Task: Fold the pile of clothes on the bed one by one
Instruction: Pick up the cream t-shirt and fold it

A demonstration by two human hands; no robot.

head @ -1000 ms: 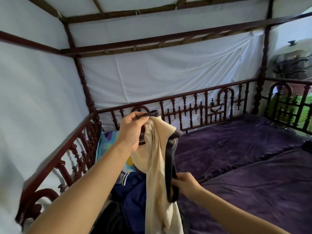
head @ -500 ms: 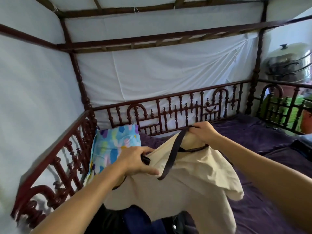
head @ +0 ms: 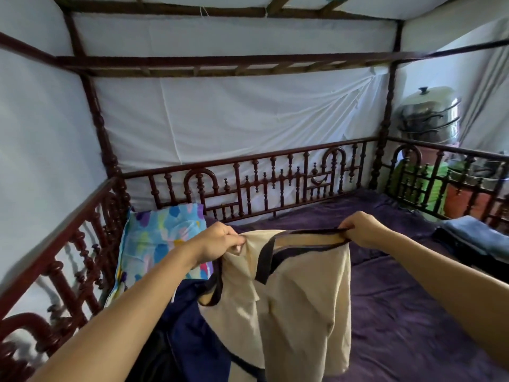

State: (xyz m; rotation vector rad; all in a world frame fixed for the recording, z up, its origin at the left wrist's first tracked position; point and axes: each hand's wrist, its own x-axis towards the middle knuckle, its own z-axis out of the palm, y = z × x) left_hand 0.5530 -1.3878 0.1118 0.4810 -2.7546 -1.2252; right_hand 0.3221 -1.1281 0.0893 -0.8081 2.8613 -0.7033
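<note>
A cream top with black trim (head: 300,304) hangs in the air over the bed, stretched by its upper edge. My left hand (head: 217,242) pinches its left shoulder. My right hand (head: 363,228) pinches the right end of the black neckline. Below and to the left lies the pile of clothes (head: 181,332), dark blue and black, partly hidden by the top and my left arm.
The bed has a purple cover (head: 399,312) and a dark carved wooden railing (head: 275,177) on three sides. A colourful pillow (head: 157,238) leans in the left corner. Folded blue and dark cloth (head: 473,238) lies at the right edge. White fabric walls surround the frame.
The top went from hanging bunched in front of me to being held up and spread wide. My left hand rose to its shoulder and my right hand moved out to the right along the neckline.
</note>
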